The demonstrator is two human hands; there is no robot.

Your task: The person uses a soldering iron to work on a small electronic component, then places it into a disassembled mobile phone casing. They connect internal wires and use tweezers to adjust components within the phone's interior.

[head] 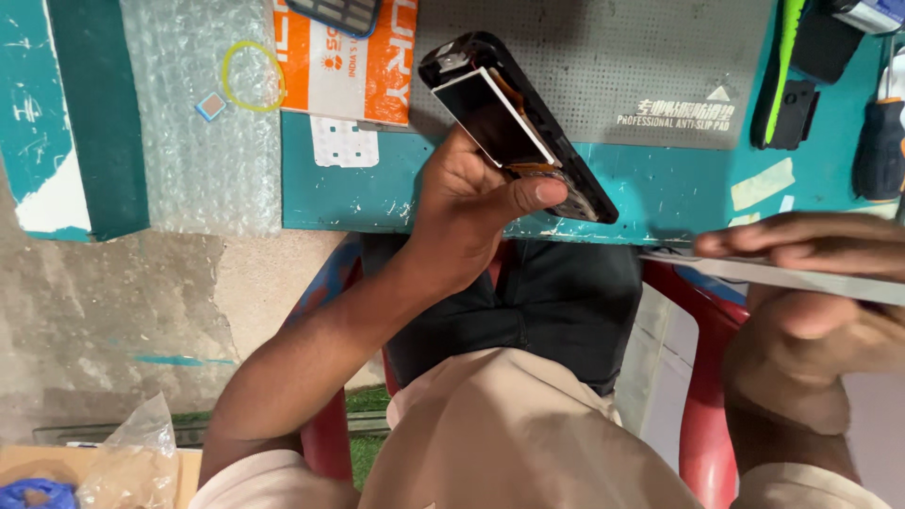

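My left hand (471, 203) grips a small black phone body (517, 123) over the teal workbench's front edge (650, 193). The phone is tilted, its screen module with a white rim lifted partly off the frame, orange flex showing beneath. My thumb presses on the lower part. My right hand (811, 283) is at the right edge of view and pinches a thin flat grey strip (801, 280) that points left toward the phone; what the strip is cannot be told.
A grey anti-slip pad (660, 66) lies behind the phone. An orange and white box (344, 66), bubble wrap (203, 141) with a yellow rubber band (253, 77), a screwdriver handle (881, 151) and a green-edged tool (782, 66) sit around. A red plastic chair (702, 396) is below.
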